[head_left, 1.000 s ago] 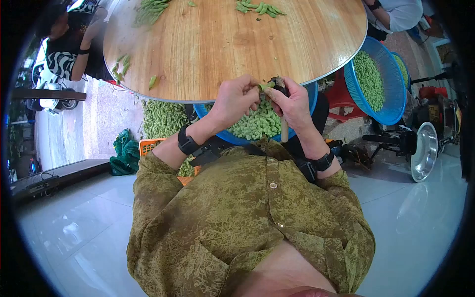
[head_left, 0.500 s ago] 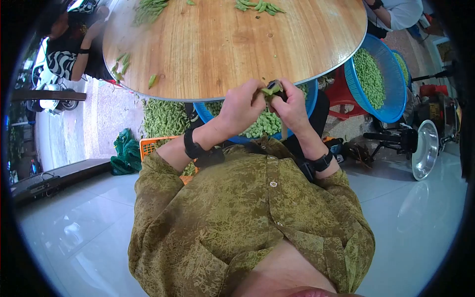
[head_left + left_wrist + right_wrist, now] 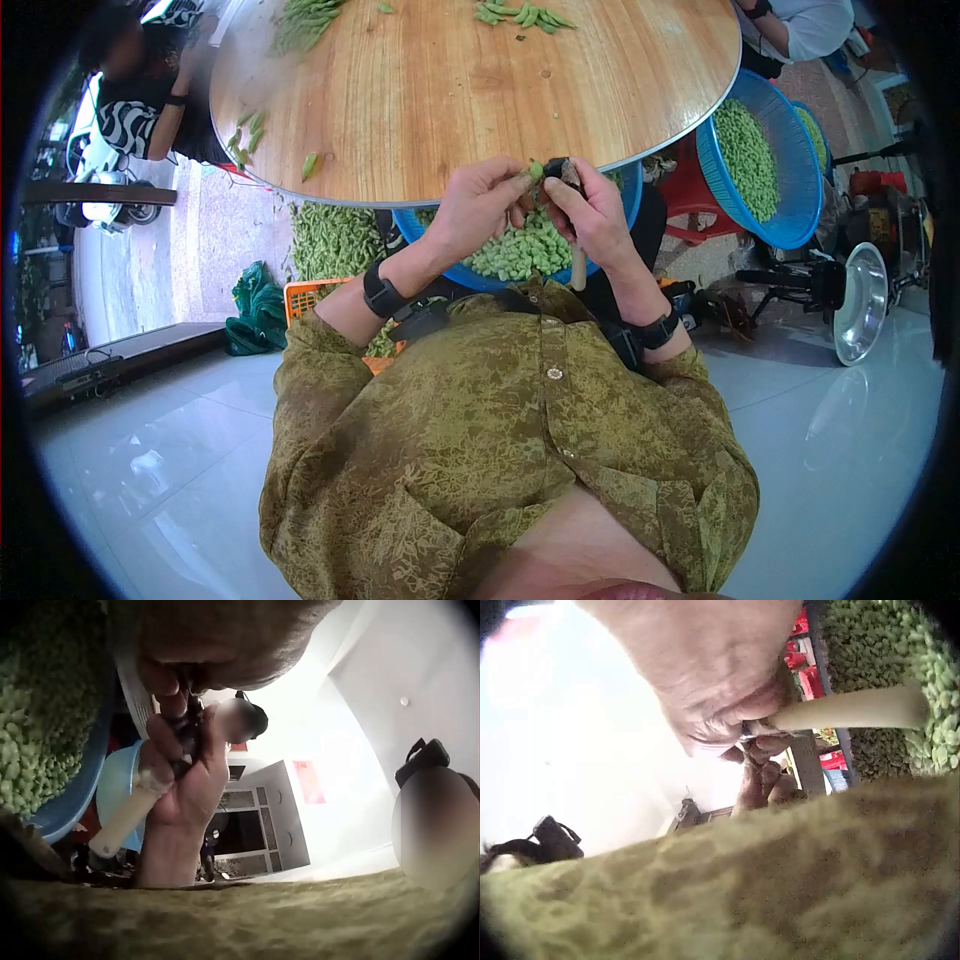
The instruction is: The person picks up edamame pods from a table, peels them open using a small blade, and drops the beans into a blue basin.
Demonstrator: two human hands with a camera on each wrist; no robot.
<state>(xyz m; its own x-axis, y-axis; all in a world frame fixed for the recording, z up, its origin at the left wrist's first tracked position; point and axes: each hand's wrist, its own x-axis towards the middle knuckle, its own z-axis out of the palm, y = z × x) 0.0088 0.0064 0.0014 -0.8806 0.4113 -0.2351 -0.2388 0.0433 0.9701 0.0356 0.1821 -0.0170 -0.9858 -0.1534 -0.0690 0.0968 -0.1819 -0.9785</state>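
Note:
Between thumb and fingers, my left hand (image 3: pixel 472 208) pinches a green bean pod (image 3: pixel 537 170) at the near table edge. My right hand (image 3: pixel 600 222) grips a tool with a pale, round handle (image 3: pixel 578 268) that sticks out below the fist. The tool's working end is mostly hidden by the fingers. The hands meet at the pod, and in the left wrist view the right hand (image 3: pixel 191 806) curls round the handle (image 3: pixel 124 823). Below them, a blue basin (image 3: pixel 633 195) holds shelled green beans (image 3: pixel 518 252).
Bean pods (image 3: pixel 530 16) lie on the round wooden table (image 3: pixel 430 100). More pods fill an orange crate (image 3: pixel 298 296) at left. At right, a blue basket (image 3: pixel 795 190) of beans stands by a red stool (image 3: pixel 688 195) and a metal bowl (image 3: pixel 860 305). Two people sit across.
The hands drew together over the pod half a second ago and have parted slightly since. The pod's tip now points up from the left fingers. The tool's handle shows more again.

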